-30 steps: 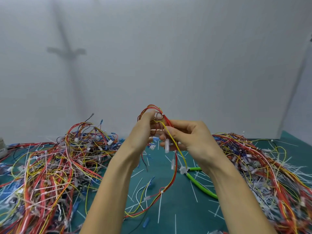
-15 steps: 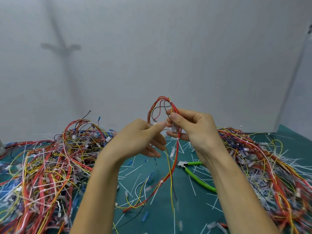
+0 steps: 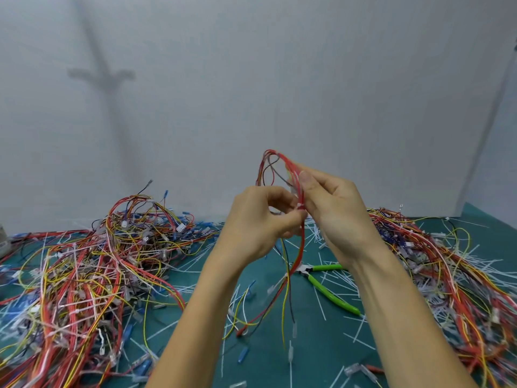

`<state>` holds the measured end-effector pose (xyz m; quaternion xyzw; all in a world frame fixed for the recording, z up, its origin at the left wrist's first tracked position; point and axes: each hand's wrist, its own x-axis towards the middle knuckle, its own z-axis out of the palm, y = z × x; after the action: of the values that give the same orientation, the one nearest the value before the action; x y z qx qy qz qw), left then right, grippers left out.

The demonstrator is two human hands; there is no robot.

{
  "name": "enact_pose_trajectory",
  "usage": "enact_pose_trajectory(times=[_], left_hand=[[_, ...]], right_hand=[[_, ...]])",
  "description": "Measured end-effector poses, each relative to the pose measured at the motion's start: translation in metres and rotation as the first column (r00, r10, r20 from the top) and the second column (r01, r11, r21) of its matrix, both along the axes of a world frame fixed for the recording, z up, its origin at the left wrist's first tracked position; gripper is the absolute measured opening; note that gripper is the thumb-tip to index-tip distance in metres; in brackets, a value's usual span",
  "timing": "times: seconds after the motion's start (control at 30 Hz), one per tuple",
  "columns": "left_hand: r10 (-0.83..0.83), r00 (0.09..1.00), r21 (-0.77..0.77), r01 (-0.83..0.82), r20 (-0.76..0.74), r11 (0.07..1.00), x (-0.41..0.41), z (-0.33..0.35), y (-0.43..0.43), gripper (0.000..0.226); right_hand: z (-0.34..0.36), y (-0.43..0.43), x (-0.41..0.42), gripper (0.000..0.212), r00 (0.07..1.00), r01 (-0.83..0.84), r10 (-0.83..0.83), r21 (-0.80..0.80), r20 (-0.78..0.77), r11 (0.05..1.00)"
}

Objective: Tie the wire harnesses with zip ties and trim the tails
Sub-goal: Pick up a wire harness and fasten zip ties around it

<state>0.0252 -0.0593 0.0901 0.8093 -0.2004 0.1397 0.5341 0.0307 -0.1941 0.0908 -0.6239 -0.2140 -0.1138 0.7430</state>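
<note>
Item count: two hands, one wire harness in hand, one zip tie visible on it, one pair of cutters, two heaps of harnesses, and loose cut tails too many to count. The wire harness is a slim bundle of mostly red wires with yellow and dark strands; it forms a narrow loop at the top and hangs down in separate strands, several ending in small clear connectors. It is held in the air above the middle of the worktop, with its lower ends reaching down toward the green surface. The zip tie shows as a small white band across the bundle, just below the loop. The left hand has its fingers curled, with thumb and forefinger tips pinching at the zip tie from the left side. The right hand pinches the bundle just above the tie, its thumb lying flat along the red wires and its other fingers behind them (their exact contact cannot be seen). The cutters, with green handles, lie on the worktop just right of centre, below the right wrist. One heap lies toward the left edge, and the second heap toward the right edge. White cut tails are scattered between them.
</note>
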Motion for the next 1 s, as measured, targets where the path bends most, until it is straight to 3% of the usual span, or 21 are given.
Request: enact_pose_trajectory(times=[0.07, 0.17, 0.23, 0.33, 0.47, 0.63, 0.7, 0.8, 0.9, 1.0], left_hand=[[0.038, 0.999, -0.13, -0.038, -0.001, 0.991, 0.003, -0.001, 0.0, 0.01], [0.052, 0.997, -0.382, -0.07, -0.056, 0.922, 0.007, 0.0, 0.005, 0.014], [0.065, 0.994, -0.514, -0.103, -0.091, 0.851, 0.007, 0.002, 0.008, 0.019], [0.062, 0.991, -0.672, -0.128, -0.123, 0.73, 0.007, 0.005, 0.011, 0.015], [-0.015, 0.99, -0.78, -0.102, -0.141, 0.617, 0.005, 0.008, 0.01, 0.004], [-0.114, 0.98, -0.868, -0.09, -0.165, 0.488, 0.004, 0.013, 0.012, 0.006], [-0.139, 0.968, -0.835, -0.103, -0.21, 0.541, 0.003, 0.013, 0.018, 0.008], [-0.128, 0.947, -0.669, -0.108, -0.294, 0.735, 0.003, 0.01, 0.035, 0.018], [0.05, 0.933, -0.355, -0.185, -0.357, 0.916, 0.006, 0.006, 0.056, 0.031], [0.244, 0.893, 0.021, -0.255, -0.379, 0.967, 0.015, -0.008, 0.073, 0.041]], right_hand=[[-0.001, -0.001, 0.001, 0.025, 1.0, -0.026, 0.025, -0.01, -0.007, 1.0], [-0.003, -0.005, 0.003, 0.035, 0.996, 0.085, -0.087, -0.214, -0.002, 0.973], [-0.004, -0.01, 0.003, 0.039, 0.991, 0.109, -0.131, -0.438, -0.02, 0.892], [-0.007, -0.013, 0.002, 0.023, 0.989, -0.039, -0.065, -0.651, -0.135, 0.758], [-0.009, -0.012, 0.001, 0.008, 0.982, -0.105, -0.01, -0.581, -0.19, 0.807], [-0.005, -0.01, 0.0, 0.01, 0.993, 0.022, -0.075, -0.471, -0.094, 0.882], [-0.003, -0.01, -0.001, 0.017, 0.992, 0.058, -0.096, -0.384, -0.081, 0.922], [0.001, -0.011, -0.003, 0.02, 0.991, 0.111, -0.127, -0.244, -0.05, 0.964], [0.005, -0.013, -0.004, 0.02, 0.983, 0.183, -0.183, -0.128, 0.011, 0.975], [0.009, -0.017, -0.004, 0.021, 0.966, 0.248, -0.243, -0.049, 0.087, 0.968]])
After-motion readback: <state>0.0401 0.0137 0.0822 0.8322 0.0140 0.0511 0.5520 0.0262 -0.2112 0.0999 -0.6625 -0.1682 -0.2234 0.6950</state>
